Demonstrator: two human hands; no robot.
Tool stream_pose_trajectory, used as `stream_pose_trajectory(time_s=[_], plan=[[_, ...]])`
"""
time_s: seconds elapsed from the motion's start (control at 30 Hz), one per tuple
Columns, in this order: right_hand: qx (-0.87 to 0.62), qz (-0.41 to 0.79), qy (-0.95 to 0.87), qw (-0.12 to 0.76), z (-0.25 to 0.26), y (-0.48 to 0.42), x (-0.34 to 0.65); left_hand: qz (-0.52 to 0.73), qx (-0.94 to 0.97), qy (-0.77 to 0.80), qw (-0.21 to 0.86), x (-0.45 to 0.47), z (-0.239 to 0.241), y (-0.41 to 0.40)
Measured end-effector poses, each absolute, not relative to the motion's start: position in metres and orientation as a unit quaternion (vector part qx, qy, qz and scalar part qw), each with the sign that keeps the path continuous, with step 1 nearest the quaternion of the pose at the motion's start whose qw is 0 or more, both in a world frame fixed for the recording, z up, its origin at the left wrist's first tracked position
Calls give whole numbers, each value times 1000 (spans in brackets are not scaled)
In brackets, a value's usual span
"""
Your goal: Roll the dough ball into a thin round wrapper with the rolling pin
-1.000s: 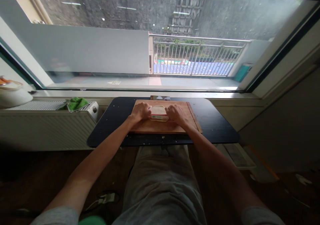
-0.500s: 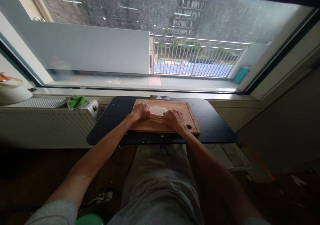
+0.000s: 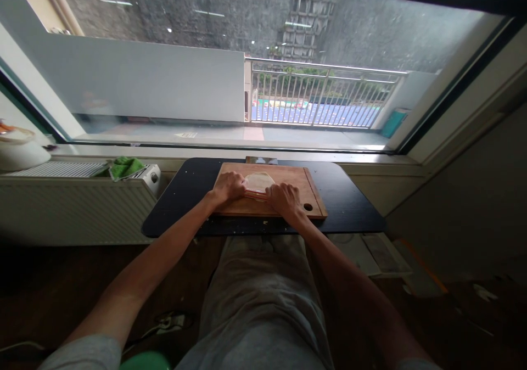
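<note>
A flat pale sheet of dough [image 3: 259,181] lies on a wooden cutting board [image 3: 234,210]. Across its near edge runs a thin rolling pin [image 3: 256,195], of which only the middle shows between my hands. My left hand [image 3: 229,186] is closed around the pin's left end, and my right hand [image 3: 285,198] is closed over the right end. Both sets of fingers hide the pin's ends.
The board rests on a small black table [image 3: 354,205] with crumbs along its front edge. Behind the board sits a small patterned item [image 3: 262,160]. A green cloth [image 3: 125,168] lies on the radiator [image 3: 78,208] at left, beside a white pot [image 3: 22,149]. A window stands ahead.
The rolling pin and both hands have come slightly closer to my body, so more dough shows beyond the pin. The view has shifted a little.
</note>
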State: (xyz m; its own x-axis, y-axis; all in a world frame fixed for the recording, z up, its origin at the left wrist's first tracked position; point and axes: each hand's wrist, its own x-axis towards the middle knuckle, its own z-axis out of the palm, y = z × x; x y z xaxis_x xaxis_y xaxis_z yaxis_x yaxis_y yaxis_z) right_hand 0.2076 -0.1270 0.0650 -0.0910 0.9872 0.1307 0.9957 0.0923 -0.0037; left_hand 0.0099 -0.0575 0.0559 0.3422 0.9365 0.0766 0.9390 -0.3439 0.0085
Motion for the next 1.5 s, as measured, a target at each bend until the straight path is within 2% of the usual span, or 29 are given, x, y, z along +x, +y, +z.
stream_pose_trajectory(time_s=[0.43, 0.67, 1.5], plan=[[-689, 18, -720, 82, 52, -92, 226, -85, -819, -566, 36, 17, 57, -25], [-700, 39, -707, 95, 57, -93, 223, -68, -809, -584, -4, 26, 59, -4], [-703, -16, -704, 95, 54, -144, 181, -101, -841, -531, -25, 21, 53, -11]])
